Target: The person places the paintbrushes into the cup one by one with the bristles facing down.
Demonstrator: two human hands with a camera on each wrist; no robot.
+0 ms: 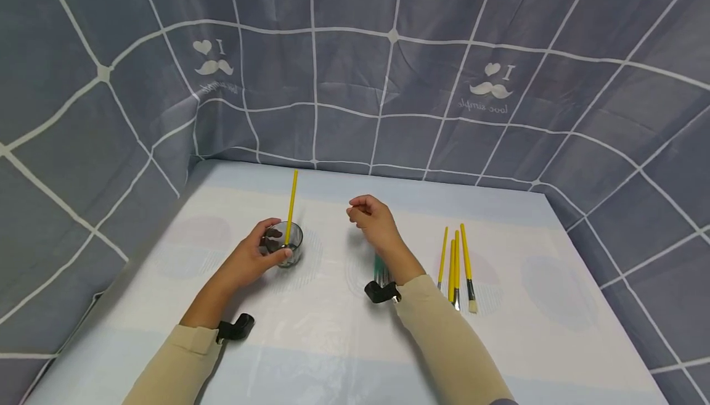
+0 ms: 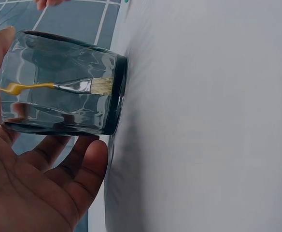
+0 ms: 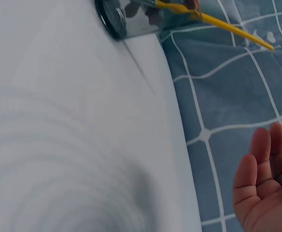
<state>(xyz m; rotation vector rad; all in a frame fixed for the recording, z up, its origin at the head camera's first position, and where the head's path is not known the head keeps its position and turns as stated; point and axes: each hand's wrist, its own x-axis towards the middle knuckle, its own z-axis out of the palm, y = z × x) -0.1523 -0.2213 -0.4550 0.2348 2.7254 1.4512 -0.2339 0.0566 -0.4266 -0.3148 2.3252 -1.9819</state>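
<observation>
While left hand [image 1: 252, 260] grips glass [image 1: 289, 243], right hand [image 1: 373, 219] apart

Grey-blue cloth [image 1: 388, 84] with a white grid and printed moustache motifs [image 1: 490, 89] hangs as walls on three sides of a pale desk [image 1: 333, 343], evenly lit, with faint circular prints.

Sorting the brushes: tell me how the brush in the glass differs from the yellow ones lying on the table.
The brush in the glass stands nearly upright, bristles down; the loose brushes lie flat. It stands alone in the glass, which the left hand grips; the loose ones lie together, untouched. All have yellow handles.
</observation>
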